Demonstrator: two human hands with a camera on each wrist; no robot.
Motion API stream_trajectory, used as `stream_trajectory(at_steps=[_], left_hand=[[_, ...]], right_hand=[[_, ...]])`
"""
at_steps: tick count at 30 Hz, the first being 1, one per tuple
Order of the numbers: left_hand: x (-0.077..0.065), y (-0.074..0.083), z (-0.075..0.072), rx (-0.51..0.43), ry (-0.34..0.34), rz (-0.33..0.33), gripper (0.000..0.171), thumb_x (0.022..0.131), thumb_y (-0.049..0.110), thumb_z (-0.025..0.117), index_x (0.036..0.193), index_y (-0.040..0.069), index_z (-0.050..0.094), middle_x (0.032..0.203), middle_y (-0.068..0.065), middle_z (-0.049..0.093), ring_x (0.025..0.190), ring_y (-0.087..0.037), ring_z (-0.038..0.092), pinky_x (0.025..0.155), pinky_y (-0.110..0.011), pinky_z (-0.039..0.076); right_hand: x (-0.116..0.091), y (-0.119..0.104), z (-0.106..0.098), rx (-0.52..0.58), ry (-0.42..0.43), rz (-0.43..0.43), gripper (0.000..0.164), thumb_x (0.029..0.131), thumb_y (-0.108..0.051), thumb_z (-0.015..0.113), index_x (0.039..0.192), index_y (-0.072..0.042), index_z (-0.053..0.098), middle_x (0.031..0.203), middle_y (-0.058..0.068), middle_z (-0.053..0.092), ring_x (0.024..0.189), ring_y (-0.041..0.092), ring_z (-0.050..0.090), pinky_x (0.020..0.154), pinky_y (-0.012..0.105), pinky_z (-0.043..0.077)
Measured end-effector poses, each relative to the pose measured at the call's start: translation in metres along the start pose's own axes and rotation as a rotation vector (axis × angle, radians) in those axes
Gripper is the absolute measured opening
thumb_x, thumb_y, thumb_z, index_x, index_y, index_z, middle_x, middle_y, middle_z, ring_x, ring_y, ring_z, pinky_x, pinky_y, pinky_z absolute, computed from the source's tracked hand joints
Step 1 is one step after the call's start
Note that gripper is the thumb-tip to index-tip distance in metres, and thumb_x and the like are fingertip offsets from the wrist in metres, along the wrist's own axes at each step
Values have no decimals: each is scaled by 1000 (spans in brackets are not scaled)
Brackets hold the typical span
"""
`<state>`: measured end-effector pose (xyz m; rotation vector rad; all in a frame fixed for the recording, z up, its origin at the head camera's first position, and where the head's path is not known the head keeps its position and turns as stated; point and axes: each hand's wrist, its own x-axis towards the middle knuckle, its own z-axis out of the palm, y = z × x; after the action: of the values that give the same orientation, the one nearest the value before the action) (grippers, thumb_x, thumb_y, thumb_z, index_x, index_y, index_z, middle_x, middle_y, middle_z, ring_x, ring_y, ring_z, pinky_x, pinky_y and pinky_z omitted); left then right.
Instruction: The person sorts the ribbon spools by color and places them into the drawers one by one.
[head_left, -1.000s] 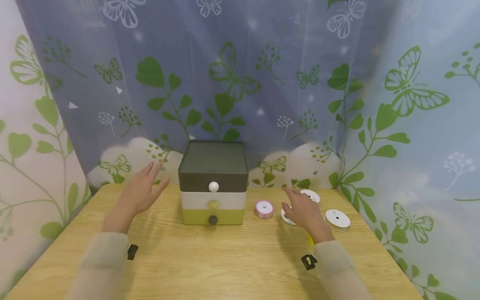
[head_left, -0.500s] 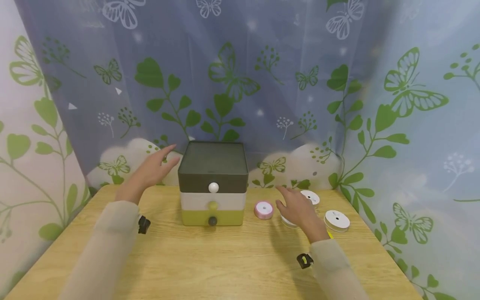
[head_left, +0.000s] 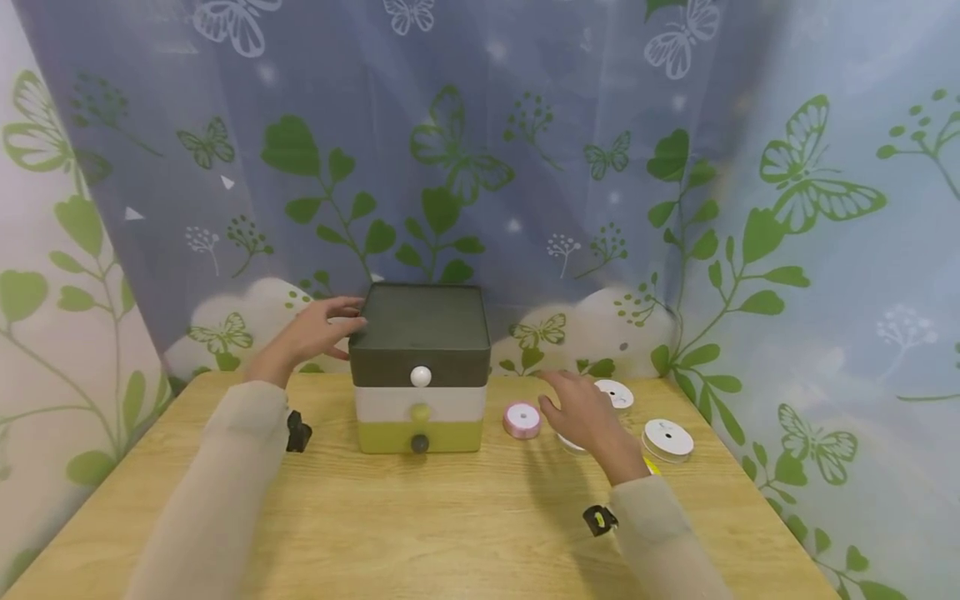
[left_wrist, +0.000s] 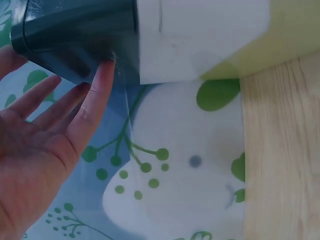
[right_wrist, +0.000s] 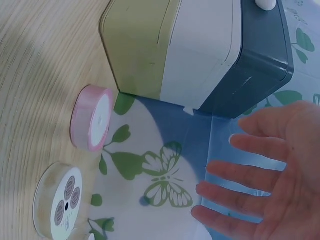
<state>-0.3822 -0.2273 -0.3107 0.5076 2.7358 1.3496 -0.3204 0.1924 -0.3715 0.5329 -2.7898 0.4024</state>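
On the table stands a three-tier drawer box (head_left: 420, 404), dark green on top, white in the middle, yellow-green below, each tier with a round knob. My left hand (head_left: 309, 335) is at the left side of its dark top tier (left_wrist: 75, 30); in the left wrist view a fingertip touches that side. To the right of the box, my right hand (head_left: 588, 417) hovers with fingers extended and holds nothing. Nearest to it are a pink-edged ribbon spool (head_left: 522, 420) and a white ribbon spool (right_wrist: 62, 200), which the hand partly covers in the head view.
Further right lie two more white spools, one at the back (head_left: 615, 395) and one nearer the edge (head_left: 667, 439). Something yellow (head_left: 652, 467) shows beside my right wrist. A butterfly-patterned curtain (head_left: 450, 167) hangs close behind the wooden table (head_left: 420, 525).
My left hand has moved right and forward from beside the box until it touches the top tier's side. My right hand has shifted a little left, towards the box.
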Motion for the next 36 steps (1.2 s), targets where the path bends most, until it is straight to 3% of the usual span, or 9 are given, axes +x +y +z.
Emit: stream_trajectory(at_steps=[6, 19, 25, 30, 36], left_hand=[[4, 1, 0, -16, -13, -6, 64, 107, 23, 53, 163, 4, 27, 164, -31, 28, 140, -53, 45, 89, -48, 63], [3, -5, 2, -139, -51, -15, 65, 108, 18, 53, 164, 4, 23, 168, -30, 18, 151, -50, 30, 99, -54, 57], [4, -10, 5, -173, -34, -12, 63, 109, 20, 50, 165, 8, 24, 168, -30, 21, 149, -53, 32, 99, -56, 57], [2, -11, 9, -218, -18, -23, 60, 110, 20, 47, 165, 11, 25, 168, -28, 21, 148, -54, 33, 101, -58, 56], [-1, -13, 9, -232, 0, -8, 60, 111, 22, 46, 165, 11, 24, 168, -29, 21, 147, -54, 34, 100, -58, 56]], right_hand=[[2, -5, 1, 88, -31, -46, 38, 101, -20, 61, 136, -7, 65, 139, 15, 67, 126, 40, 64, 99, 57, 55], [6, -23, 2, 308, -93, -96, 38, 102, -19, 58, 137, -5, 66, 139, 13, 67, 121, 39, 67, 100, 55, 55], [10, -32, 4, 398, -62, -139, 43, 101, -16, 62, 142, -3, 60, 140, 16, 66, 114, 38, 70, 95, 51, 59], [14, -42, 8, 473, -25, -158, 46, 98, -15, 69, 142, -4, 60, 131, 19, 69, 107, 36, 73, 87, 43, 63], [18, -56, 11, 531, -18, -175, 46, 97, -13, 72, 141, -6, 61, 123, 19, 71, 106, 36, 73, 88, 44, 63]])
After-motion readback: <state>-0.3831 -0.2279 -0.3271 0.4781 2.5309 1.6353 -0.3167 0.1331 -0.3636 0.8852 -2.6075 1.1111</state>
